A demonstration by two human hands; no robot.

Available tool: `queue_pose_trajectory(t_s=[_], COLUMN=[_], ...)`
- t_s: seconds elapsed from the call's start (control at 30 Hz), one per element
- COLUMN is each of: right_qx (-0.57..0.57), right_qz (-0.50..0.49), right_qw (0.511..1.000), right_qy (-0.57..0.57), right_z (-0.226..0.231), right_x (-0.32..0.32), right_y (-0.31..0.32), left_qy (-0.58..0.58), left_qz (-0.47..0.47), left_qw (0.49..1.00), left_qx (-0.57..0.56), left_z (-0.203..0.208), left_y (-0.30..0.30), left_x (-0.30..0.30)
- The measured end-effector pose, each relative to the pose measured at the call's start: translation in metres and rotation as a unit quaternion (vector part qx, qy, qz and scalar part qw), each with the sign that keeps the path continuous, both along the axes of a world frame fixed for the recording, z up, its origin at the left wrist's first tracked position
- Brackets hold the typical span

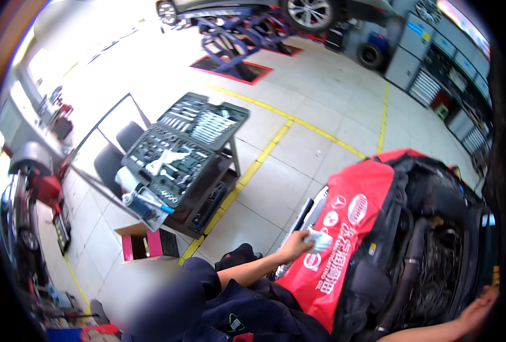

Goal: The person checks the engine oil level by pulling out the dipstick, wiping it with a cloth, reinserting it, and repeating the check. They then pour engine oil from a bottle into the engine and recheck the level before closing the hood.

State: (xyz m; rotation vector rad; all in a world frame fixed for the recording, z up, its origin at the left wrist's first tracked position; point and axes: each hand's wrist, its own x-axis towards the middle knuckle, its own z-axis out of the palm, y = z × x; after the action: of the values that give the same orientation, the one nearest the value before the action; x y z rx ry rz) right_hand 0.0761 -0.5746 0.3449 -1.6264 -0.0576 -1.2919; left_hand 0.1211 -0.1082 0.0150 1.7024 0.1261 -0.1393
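Note:
My left hand (296, 246) reaches out over the front edge of a car, closed round a crumpled white cloth (320, 241). Below the cloth lies a red fender cover (352, 228) with white printing, draped over the car's nose. My right hand (479, 308) is at the far right, beside the open engine bay (435, 262). Its fingers look stretched out and seem to hold nothing, though the dark picture rim cuts into them. A small yellow part (496, 276) shows just beyond those fingers.
Left of the car stands a black tool cart (198, 219) with an open socket and wrench case (176, 151) on it. An open pink-and-black box (149, 242) sits on the floor by the cart. Farther off, a car is above a blue scissor lift (230, 48); grey cabinets (411, 43) line the right.

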Motion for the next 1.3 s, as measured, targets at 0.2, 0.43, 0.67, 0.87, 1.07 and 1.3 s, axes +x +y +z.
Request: queue_pose_trajectory(t_s=[0.2,0.43,0.67,0.87,1.07,1.3], right_qx=[0.497,0.644,0.591,0.534,0.496,0.662], right_qz=[0.486,0.53,0.523,0.563,0.598,0.529], right_qw=[0.718,0.509,0.528,0.496,0.469,0.314], right_qy=[0.037,0.213,0.315,0.39,0.419,0.429], right_z=[-0.148,-0.186,-0.206,-0.227,-0.229,-0.248], right_x=[0.069,0.057,0.037,0.031,0.042,0.075], right_y=[0.237,0.4,0.426,0.444,0.44,0.359], left_qy=[-0.058,-0.077,-0.039,0.012,-0.05,-0.132], left_qz=[-0.078,-0.059,-0.096,0.096,0.247,0.374], left_qw=[0.993,0.921,0.813,0.877,0.838,0.788], left_qx=[-0.07,-0.378,-0.573,-0.471,-0.483,-0.471], left_z=[0.1,0.139,0.112,0.106,0.087,0.094], left_y=[0.017,0.084,0.125,0.142,0.173,0.248], left_x=[0.009,0.001,-0.026,-0.037,-0.045,-0.072])
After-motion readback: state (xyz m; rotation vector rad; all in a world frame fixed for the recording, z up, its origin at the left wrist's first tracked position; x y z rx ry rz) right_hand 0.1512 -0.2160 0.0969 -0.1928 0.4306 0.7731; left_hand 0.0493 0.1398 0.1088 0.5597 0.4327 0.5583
